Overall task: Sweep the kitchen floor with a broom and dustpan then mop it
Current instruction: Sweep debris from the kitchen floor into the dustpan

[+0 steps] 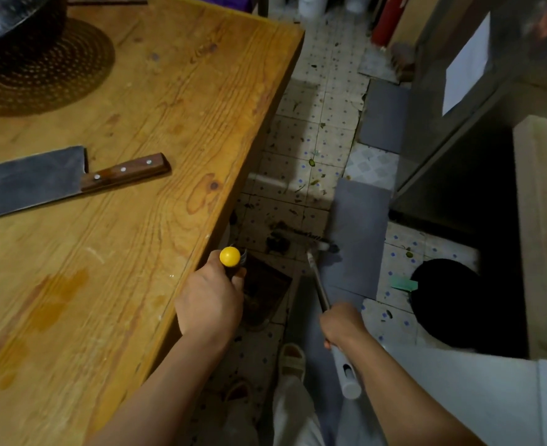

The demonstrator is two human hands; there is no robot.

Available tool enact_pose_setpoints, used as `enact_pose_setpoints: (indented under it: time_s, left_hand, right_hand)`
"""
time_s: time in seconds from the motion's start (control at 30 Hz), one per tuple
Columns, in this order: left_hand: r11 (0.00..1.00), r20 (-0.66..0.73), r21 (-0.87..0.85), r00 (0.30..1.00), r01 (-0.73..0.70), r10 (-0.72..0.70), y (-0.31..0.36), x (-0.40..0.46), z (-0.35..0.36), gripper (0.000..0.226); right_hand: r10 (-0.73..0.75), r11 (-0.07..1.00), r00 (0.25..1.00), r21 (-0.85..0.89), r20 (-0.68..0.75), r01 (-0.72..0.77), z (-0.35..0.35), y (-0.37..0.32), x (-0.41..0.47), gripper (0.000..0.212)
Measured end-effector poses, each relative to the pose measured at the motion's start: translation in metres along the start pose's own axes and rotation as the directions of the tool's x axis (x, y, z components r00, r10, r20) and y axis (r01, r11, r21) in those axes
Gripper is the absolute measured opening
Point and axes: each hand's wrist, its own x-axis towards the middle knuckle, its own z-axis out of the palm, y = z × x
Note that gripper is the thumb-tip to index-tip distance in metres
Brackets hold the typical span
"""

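My left hand grips the dustpan's upright handle, which ends in a yellow knob. The dark dustpan tray stands on the floor just below that hand, beside the table edge. My right hand grips the broom's thin handle, whose white end sticks out behind my wrist. The broom head rests on the tiled floor ahead of the dustpan, next to a dark pile of debris. Green and dark scraps litter the tiles further along the aisle.
A big wooden table fills the left, with a cleaver and a perforated pan on it. Grey mats lie on the right of the narrow aisle. A black bin and metal cabinets stand right. My sandaled foot is below.
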Motion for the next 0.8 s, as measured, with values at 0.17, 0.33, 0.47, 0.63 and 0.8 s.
enact_pose_setpoints:
  time_s: [0.17, 0.33, 0.47, 0.63, 0.8]
  left_hand:
    - [0.999, -0.014, -0.015, 0.999, 0.033, -0.033, 0.023, 0.017, 0.007, 0.043]
    - [0.993, -0.006, -0.058, 0.995, 0.103, -0.103, 0.047, 0.034, 0.014, 0.04]
    - [0.993, -0.022, -0.04, 0.994, 0.111, -0.111, 0.061, 0.046, 0.022, 0.042]
    - [0.994, -0.046, 0.003, 0.993, 0.107, -0.107, 0.075, 0.061, 0.027, 0.043]
    - [0.997, -0.056, 0.01, 0.996, 0.076, -0.075, 0.084, 0.063, 0.032, 0.035]
  right_hand:
    - [0.034, 0.999, 0.999, -0.01, -0.006, -0.035, -0.024, -0.013, 0.032, 0.021]
    - [0.015, 1.0, 1.0, 0.001, 0.007, -0.015, -0.047, -0.03, 0.053, 0.025]
    - [-0.017, 0.998, 1.0, -0.058, -0.008, 0.017, -0.068, -0.051, 0.071, 0.027]
    - [-0.045, 0.986, 0.999, -0.159, 0.001, 0.045, -0.089, -0.081, 0.098, 0.027]
    - [-0.049, 0.962, 0.996, -0.264, 0.077, 0.067, -0.086, -0.083, 0.105, 0.035]
